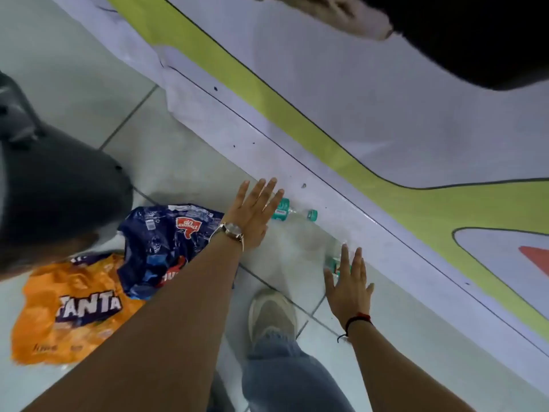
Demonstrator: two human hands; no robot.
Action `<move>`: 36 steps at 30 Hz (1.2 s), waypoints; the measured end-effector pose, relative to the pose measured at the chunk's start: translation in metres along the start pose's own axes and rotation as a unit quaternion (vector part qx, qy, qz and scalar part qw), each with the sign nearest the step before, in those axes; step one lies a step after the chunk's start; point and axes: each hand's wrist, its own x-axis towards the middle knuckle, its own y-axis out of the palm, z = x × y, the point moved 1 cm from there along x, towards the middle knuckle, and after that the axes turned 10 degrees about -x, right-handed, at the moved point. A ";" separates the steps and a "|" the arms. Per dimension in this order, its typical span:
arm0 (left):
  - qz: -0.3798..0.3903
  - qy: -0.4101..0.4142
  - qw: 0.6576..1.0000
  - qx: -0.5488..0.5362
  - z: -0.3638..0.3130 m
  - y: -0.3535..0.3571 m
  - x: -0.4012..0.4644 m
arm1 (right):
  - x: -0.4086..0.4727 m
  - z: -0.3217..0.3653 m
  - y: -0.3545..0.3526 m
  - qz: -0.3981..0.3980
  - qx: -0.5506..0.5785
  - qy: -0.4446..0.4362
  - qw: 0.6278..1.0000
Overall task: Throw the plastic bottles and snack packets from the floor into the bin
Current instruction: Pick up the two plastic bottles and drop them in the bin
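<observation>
Two clear plastic bottles lie on the tiled floor (184, 162) along the edge of a white printed sheet (371, 114) with yellow-green bands. We note the first bottle (292, 212) on its side, green label and green cap showing, its base end hidden behind our left hand (252, 218). We note the second bottle (337, 257) near the sheet edge, partly covered by our right hand (350, 289).

Left hand: flat, fingers (261, 193) straight and spread, holding nothing; whether it touches the first bottle cannot be told. A wristwatch (230, 230) sits on that wrist. Right hand: likewise flat, fingers extended over the second bottle, not closed on it; contact cannot be confirmed. A red and black thread (358, 319) circles that wrist.

Left of our left forearm, two crumpled packets lie on the floor: an orange packet (71, 307) marked Fanta and a dark blue packet (160, 239), the blue overlapping the orange. A dark grey rounded object (56, 197) stands just beyond them; we cannot tell what it is. Our shoe (271, 313) and a denim trouser leg (285, 379) appear between the arms.
</observation>
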 end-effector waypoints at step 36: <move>-0.071 -0.259 0.926 -0.265 0.076 -0.229 -0.133 | -0.139 0.208 -0.200 -0.120 -0.013 -0.212 0.970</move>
